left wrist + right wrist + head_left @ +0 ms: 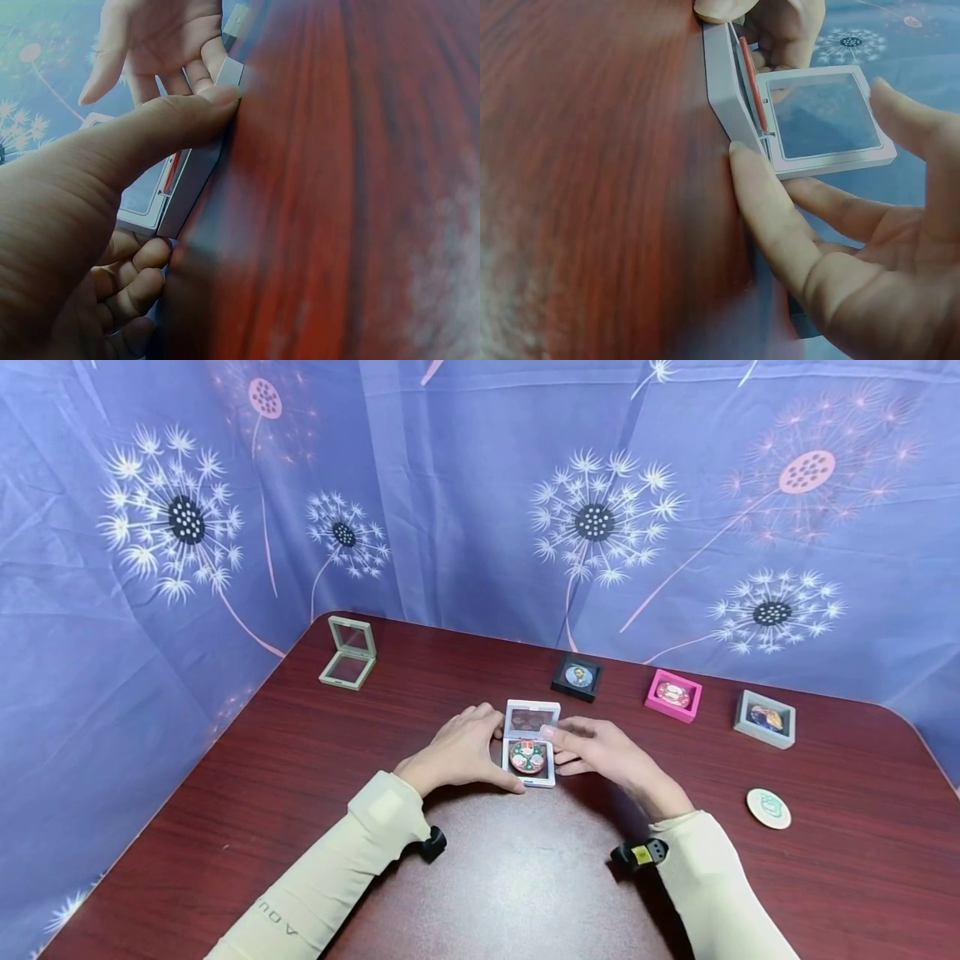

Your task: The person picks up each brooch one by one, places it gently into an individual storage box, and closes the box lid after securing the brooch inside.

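Observation:
A small white hinged display case (529, 785) stands with its lid up on the table in front of me. In its base lies a round red and green decorated disc (528, 757), seen edge-on as a red rim (753, 84) in the right wrist view. My left hand (467, 747) grips the case from the left, thumb along the front edge and fingers curled at the far side. My right hand (600, 752) holds the right side: its fingers touch the base, and the thumb lies by the clear-windowed lid (821, 116).
Black (577, 678), pink (692, 702) and grey (772, 737) cases holding round discs stand toward the back right. A pale round disc (768, 808) lies at right. An open light-green case (352, 653) is at back left. Patterned blue cloth (465, 502) hangs behind the table.

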`<state>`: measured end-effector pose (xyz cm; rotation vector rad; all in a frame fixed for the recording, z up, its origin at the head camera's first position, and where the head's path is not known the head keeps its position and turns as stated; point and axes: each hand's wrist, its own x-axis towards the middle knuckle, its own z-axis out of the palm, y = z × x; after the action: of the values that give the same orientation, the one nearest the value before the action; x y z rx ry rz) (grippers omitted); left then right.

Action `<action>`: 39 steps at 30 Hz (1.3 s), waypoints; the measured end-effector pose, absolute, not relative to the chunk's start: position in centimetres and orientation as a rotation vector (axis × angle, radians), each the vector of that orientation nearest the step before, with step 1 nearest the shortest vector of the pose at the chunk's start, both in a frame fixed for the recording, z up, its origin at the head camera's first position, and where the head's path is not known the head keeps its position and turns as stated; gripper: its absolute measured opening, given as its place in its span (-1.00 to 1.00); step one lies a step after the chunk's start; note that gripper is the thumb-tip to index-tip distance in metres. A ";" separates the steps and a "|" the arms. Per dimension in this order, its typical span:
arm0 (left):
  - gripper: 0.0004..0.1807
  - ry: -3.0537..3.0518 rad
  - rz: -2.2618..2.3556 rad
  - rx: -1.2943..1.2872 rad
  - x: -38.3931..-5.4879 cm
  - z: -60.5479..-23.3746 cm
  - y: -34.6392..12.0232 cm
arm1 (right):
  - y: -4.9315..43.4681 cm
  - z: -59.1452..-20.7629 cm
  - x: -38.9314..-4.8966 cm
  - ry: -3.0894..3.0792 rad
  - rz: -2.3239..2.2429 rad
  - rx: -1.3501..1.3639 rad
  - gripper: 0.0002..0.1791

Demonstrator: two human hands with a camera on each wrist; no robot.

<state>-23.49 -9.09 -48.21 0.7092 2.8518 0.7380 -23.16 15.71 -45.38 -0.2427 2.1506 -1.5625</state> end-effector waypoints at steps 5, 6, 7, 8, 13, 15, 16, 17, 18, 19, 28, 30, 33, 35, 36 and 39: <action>-0.17 2.854 0.747 0.706 -23.5 -48.2 -9.1 | 15.6 -45.3 -23.2 2.087 -1.652 -0.168 -0.30; -0.17 2.853 0.751 0.707 -23.5 -48.2 -9.1 | 15.6 -45.4 -23.2 2.085 -1.666 -0.150 -0.29; -0.17 2.853 0.753 0.708 -23.5 -48.2 -9.1 | 15.5 -45.4 -23.2 2.083 -1.678 -0.134 -0.28; -0.17 2.853 0.753 0.709 -23.5 -48.2 -9.1 | 15.5 -45.4 -23.2 2.082 -1.689 -0.124 -0.27; -0.16 2.855 0.750 0.705 -23.6 -48.4 -9.1 | 15.2 -45.6 -23.3 2.091 -1.724 -0.089 -0.24; -0.16 2.854 0.748 0.703 -23.6 -48.4 -9.1 | 15.2 -45.6 -23.4 2.088 -1.733 -0.082 -0.24; -0.15 2.852 0.750 0.703 -23.6 -48.4 -9.1 | 15.1 -45.6 -23.4 2.084 -1.738 -0.073 -0.25; -0.15 2.850 0.753 0.702 -23.6 -48.4 -9.1 | 15.1 -45.6 -23.4 2.081 -1.740 -0.072 -0.25; -0.15 2.848 0.754 0.702 -23.6 -48.4 -9.1 | 15.2 -45.5 -23.4 2.076 -1.740 -0.074 -0.25; -0.15 2.847 0.756 0.702 -23.6 -48.5 -9.1 | 15.2 -45.5 -23.4 2.068 -1.742 -0.076 -0.25; -0.16 2.850 0.741 0.704 -23.6 -48.4 -9.1 | 15.8 -45.3 -23.5 2.001 -1.738 -0.124 -0.32; -0.15 2.852 0.735 0.707 -23.6 -48.4 -9.1 | 16.0 -45.3 -23.5 1.996 -1.732 -0.141 -0.34; -0.15 2.852 0.737 0.710 -23.6 -48.4 -9.1 | 16.3 -45.4 -23.5 1.987 -1.724 -0.173 -0.36; -0.15 2.851 0.744 0.712 -23.6 -48.3 -9.2 | 16.5 -45.5 -23.6 1.978 -1.720 -0.190 -0.38; -0.15 2.852 0.745 0.712 -23.6 -48.3 -9.2 | 16.6 -45.5 -23.6 1.974 -1.715 -0.199 -0.38; -0.15 2.851 0.752 0.713 -23.5 -48.2 -9.2 | 16.8 -45.7 -23.6 1.958 -1.707 -0.212 -0.39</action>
<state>-23.49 -9.18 -48.20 0.7128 2.8511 0.7521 -23.65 16.81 -45.66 -0.2115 1.9581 -1.7069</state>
